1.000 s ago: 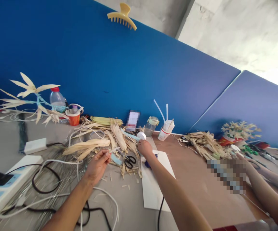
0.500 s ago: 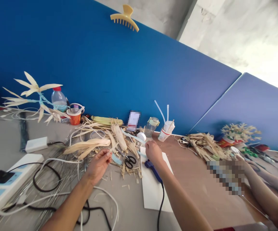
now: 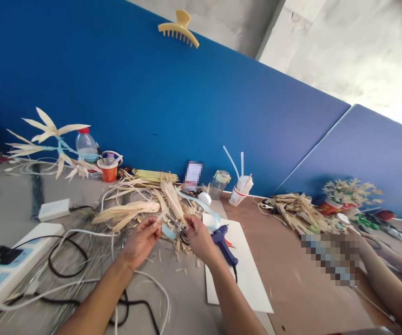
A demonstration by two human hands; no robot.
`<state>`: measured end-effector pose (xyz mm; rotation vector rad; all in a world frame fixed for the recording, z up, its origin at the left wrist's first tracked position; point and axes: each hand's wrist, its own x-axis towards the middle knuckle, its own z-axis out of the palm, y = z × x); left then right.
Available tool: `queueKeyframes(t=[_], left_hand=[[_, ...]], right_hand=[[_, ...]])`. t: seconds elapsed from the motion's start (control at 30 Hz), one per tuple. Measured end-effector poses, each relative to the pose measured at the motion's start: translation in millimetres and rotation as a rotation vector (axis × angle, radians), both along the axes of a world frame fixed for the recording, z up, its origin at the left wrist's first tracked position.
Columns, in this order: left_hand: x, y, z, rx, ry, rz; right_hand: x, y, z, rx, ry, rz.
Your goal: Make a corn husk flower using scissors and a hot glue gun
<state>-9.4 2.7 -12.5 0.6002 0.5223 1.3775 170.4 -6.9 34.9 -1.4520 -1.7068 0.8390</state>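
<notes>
My left hand point(image 3: 143, 237) is pinched shut on a small pale strip of corn husk point(image 3: 162, 214) that sticks up past the fingertips. A short light-blue strip point(image 3: 168, 231) shows just right of those fingers. My right hand point(image 3: 201, 238) is level with it, thumb and fingers together; what they hold, if anything, I cannot make out. Partly hidden beside the right fingers are black-handled scissors point(image 3: 184, 236). A long light-blue ribbon point(image 3: 201, 204) curves over the husks behind that hand. To its right a dark-blue glue gun point(image 3: 226, 246) rests on white paper point(image 3: 247, 284).
Dried corn husks point(image 3: 127, 214) are heaped ahead. On the left are a power strip point(image 3: 19, 260), tangled cables and a husk flower stem point(image 3: 59, 144). A white cup with straws point(image 3: 237, 196) and a clear bottle point(image 3: 219, 185) stand behind. Another person's arm point(image 3: 385, 265) is at right.
My right hand has let go of the light-blue ribbon and moved left and towards me, close to the scissors. The glue gun and paper are now more exposed. My left hand has barely moved.
</notes>
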Motion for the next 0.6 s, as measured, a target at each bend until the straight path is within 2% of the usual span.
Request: queueKeyframes(t=[0.13,0.33,0.5,0.6], left_hand=[[1,-1,1.2,-0.005,0.049,0.006],[3,-3,0.9,0.005,0.169,0.023],[6,-3,1.2,0.014,0.252,0.052],[8,-3,-0.4,0.031,0.305,0.057]], right_hand=[[-20,5,5.3,0.039,-0.059,0.108],[-29,4,0.1,-0.082,0.054,0.11],[-26,2,-4.5,0.094,-0.035,0.155],[-25,0,-1.6,0.065,-0.015,0.223]])
